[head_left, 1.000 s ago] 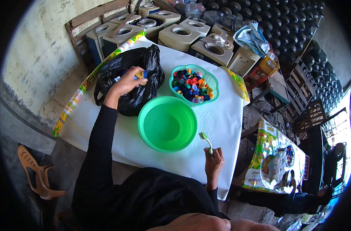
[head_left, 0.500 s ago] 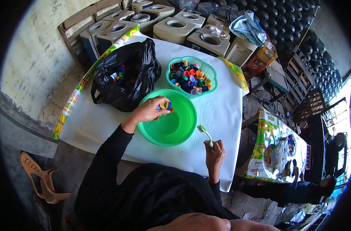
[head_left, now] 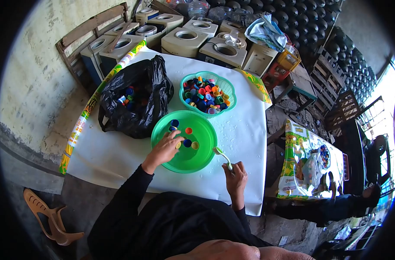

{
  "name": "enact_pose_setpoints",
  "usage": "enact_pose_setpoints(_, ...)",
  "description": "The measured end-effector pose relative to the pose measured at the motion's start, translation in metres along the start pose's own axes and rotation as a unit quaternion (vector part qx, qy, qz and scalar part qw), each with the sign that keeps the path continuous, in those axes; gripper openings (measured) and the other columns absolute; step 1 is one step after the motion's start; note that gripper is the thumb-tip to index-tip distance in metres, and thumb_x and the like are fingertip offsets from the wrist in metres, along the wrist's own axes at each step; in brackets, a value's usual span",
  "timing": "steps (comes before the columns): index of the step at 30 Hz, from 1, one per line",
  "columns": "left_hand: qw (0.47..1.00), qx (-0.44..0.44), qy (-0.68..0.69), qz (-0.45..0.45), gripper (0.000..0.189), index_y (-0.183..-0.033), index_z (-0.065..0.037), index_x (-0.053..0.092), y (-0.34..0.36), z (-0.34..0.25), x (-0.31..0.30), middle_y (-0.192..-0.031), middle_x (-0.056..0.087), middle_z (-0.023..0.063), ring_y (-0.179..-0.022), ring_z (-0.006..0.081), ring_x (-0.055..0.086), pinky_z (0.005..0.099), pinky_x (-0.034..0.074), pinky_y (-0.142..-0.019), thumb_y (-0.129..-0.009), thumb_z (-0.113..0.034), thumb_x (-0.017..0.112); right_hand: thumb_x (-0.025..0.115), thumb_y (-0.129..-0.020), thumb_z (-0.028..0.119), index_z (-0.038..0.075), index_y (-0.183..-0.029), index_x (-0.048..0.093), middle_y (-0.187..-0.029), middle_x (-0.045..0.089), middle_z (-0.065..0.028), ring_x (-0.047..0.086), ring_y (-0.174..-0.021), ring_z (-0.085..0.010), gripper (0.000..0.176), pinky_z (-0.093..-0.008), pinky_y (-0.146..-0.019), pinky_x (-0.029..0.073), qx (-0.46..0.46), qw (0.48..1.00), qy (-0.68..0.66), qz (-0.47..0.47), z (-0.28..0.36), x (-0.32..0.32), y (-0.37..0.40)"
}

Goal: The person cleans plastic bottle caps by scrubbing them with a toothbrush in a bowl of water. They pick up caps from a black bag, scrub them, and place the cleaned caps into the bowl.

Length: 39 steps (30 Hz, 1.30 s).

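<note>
My left hand (head_left: 165, 148) reaches into the green basin (head_left: 160, 162), fingers apart. Several plastic bottle caps lie loose in the basin around its fingertips: a red cap (head_left: 188, 130), a dark blue cap (head_left: 187, 143) and a yellow cap (head_left: 195, 145) among them. Another pale yellow cap (head_left: 178, 145) is right at the thumb. To the right of the basin, my right hand (head_left: 236, 178) is closed round the handle of a green and white toothbrush (head_left: 222, 153), its bristle head up near the basin's rim.
Behind the basin stands a teal basket (head_left: 233, 106) full of mixed caps. A black plastic bag (head_left: 152, 97) with more caps sits open at the left. White sheeting (head_left: 245, 143) covers the table. Far right, a person (head_left: 327, 211) is by another table (head_left: 301, 141).
The caps that my left hand held together are now spread in the basin, and its fingers have opened. My right hand still holds the toothbrush. The view has shifted slightly.
</note>
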<state>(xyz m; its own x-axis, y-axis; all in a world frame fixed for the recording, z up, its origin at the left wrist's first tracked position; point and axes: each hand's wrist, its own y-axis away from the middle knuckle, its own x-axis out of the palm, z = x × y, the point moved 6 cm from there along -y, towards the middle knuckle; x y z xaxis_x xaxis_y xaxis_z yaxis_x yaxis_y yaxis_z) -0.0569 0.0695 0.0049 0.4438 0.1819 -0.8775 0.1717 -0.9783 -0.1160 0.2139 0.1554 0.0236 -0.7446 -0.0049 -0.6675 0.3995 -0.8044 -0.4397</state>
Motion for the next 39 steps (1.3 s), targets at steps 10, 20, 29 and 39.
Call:
enact_pose_setpoints(10, 0.997, -0.008, 0.066, -0.028, 0.044, -0.120, -0.004, 0.059, -0.001, 0.006, 0.007, -0.118, 0.061, 0.0155, -0.113, 0.0365, 0.056, 0.0463, 0.044, -0.097, -0.081, -0.013, 0.078, 0.078, -0.084, 0.022, 0.009, -0.100, 0.072, -0.083, 0.060, -0.0063, 0.063, -0.066, -0.0256, 0.021, -0.0380, -0.058, 0.048, -0.031, 0.999, -0.016, 0.013, 0.043, 0.008, -0.026)
enact_pose_setpoints(20, 0.992, 0.028, 0.061, -0.104, 0.041, -0.118, -0.011, 0.057, -0.012, 0.000, -0.001, -0.102, 0.064, 0.0130, -0.104, 0.0354, 0.057, 0.0440, 0.044, -0.091, -0.081, -0.010, 0.076, 0.066, -0.093, 0.014, 0.011, -0.120, 0.069, -0.091, 0.059, -0.0098, 0.064, -0.075, -0.0281, 0.027, -0.0396, -0.061, 0.050, -0.044, 0.997, -0.028, 0.060, 0.068, 0.032, -0.037)
enact_pose_setpoints(29, 0.997, 0.042, -0.064, -0.030, 0.049, -0.126, -0.009, 0.059, -0.015, -0.008, 0.004, -0.106, 0.056, 0.0181, -0.104, 0.0377, 0.054, 0.0469, 0.044, -0.090, -0.080, -0.009, 0.076, 0.066, -0.093, 0.014, 0.016, -0.125, 0.068, -0.095, 0.062, -0.0082, 0.066, -0.075, -0.0276, 0.032, -0.0388, -0.062, 0.051, -0.013, 0.998, -0.030, 0.062, 0.074, 0.039, -0.039)
enact_pose_setpoints(39, 0.987, 0.069, 0.101, -0.100, 0.042, -0.110, -0.004, 0.062, -0.006, -0.007, -0.016, -0.098, 0.057, 0.0114, -0.092, 0.0296, 0.060, 0.0417, 0.049, -0.081, -0.075, -0.013, 0.082, 0.070, -0.090, 0.015, 0.018, -0.123, 0.069, -0.095, 0.063, -0.0049, 0.066, -0.072, -0.0215, 0.034, -0.0353, -0.062, 0.051, 0.003, 0.998, -0.031, 0.048, 0.070, 0.049, -0.026)
